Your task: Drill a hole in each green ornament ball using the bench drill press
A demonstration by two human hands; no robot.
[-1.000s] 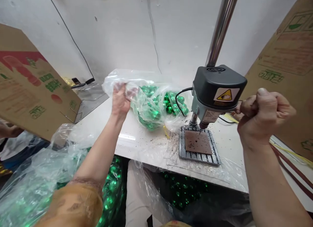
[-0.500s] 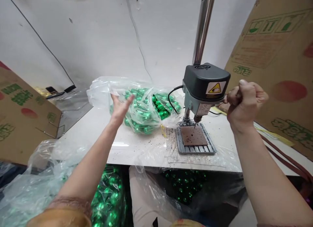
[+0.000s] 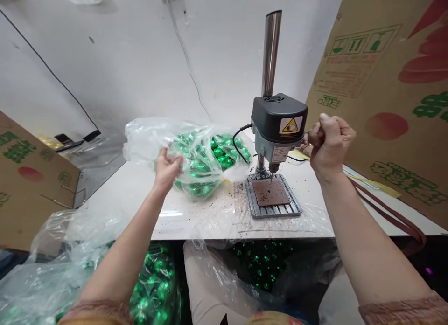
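At the left side of a clear plastic bag point(image 3: 147, 141) full of shiny green balls point(image 3: 198, 166), my left hand point(image 3: 167, 169) has its thumb and fingers apart, at the bag's near side; nothing shows in its grasp. My right hand point(image 3: 331, 138) is closed in a fist beside the motor housing of a small bench drill press point(image 3: 278, 117), round its feed handle, which the fingers mostly hide. Under the drill bit, a brown square board point(image 3: 271, 192) with a dark hole lies on the slotted metal base point(image 3: 280, 209), dark shavings scattered over it.
Cardboard boxes stand at the left point(image 3: 31, 185) and right point(image 3: 378, 110). More green balls in plastic point(image 3: 154, 283) are below the table's front edge. Plastic sheeting point(image 3: 224, 222) lies on the white table point(image 3: 175, 222). A black cord point(image 3: 238, 138) runs from the drill; brown straps point(image 3: 388, 213) lie at right.
My left hand has drawn its spread fingers closer together and lower beside the bag. My right fist stays at the drill handle. The whole view has shifted slightly.
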